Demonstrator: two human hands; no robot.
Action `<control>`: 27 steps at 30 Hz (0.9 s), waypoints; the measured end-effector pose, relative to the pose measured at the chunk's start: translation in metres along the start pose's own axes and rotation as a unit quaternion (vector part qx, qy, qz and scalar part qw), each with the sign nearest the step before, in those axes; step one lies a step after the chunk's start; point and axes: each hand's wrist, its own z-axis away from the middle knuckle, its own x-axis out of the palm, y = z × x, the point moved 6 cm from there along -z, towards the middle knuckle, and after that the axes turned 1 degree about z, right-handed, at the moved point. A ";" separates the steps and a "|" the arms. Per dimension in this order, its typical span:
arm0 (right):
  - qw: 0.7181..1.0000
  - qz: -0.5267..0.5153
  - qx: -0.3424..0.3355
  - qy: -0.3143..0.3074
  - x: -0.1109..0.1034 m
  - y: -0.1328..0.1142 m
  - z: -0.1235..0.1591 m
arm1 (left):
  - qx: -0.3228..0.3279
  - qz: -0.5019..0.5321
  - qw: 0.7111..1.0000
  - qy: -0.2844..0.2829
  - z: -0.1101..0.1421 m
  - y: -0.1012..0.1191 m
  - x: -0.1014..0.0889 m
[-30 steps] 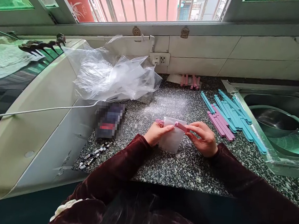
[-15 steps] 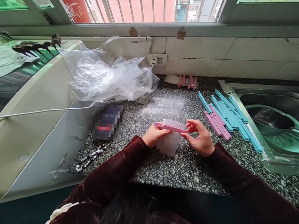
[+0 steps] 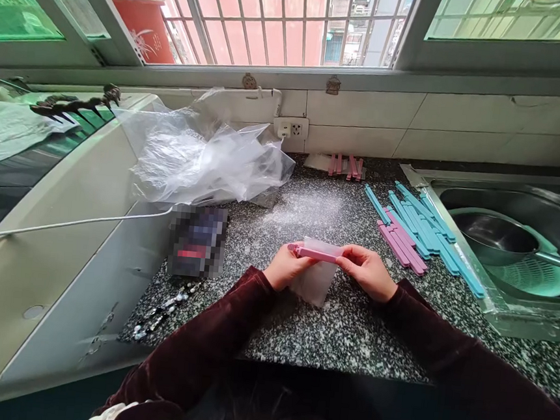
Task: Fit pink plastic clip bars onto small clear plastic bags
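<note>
A pink bag clip (image 3: 319, 254) lies across the upper part of a small clear plastic bag (image 3: 313, 285), and a strip of the bag sticks out above it. My left hand (image 3: 285, 266) grips the clip's left end, thumb along its near side. The right end is pinched between thumb and fingers of my right hand (image 3: 367, 270). Below the clip the bag hangs over the speckled counter (image 3: 298, 342). To the right of my right hand lie loose pink clips (image 3: 401, 247) and a bunch of turquoise clips (image 3: 423, 222).
A heap of clear plastic (image 3: 206, 158) fills the back left. Several pink clips on small bags (image 3: 345, 167) lie by the wall. A blurred-out dark object (image 3: 199, 242) and a beaded strand (image 3: 166, 308) lie left. At right, a sink (image 3: 458, 193) holds a pan (image 3: 493, 238).
The fingers of my right hand, raised apart at the clip's right end before, have closed onto it. My left hand keeps its hold. The whole view has shifted slightly.
</note>
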 end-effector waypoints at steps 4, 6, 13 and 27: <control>1.000 -0.025 0.011 0.001 0.001 0.002 0.000 | 0.006 -0.003 1.000 -0.004 -0.001 -0.001 0.000; 0.999 -0.039 0.010 0.007 0.001 0.003 0.000 | 0.009 -0.006 1.000 -0.006 -0.002 -0.002 0.000; 0.997 -0.066 0.008 0.038 -0.002 0.007 -0.002 | 0.010 -0.013 1.000 -0.020 -0.002 0.001 -0.001; 0.992 -0.048 -0.038 0.111 -0.014 0.001 -0.002 | 0.028 -0.011 0.999 0.029 -0.002 0.013 -0.010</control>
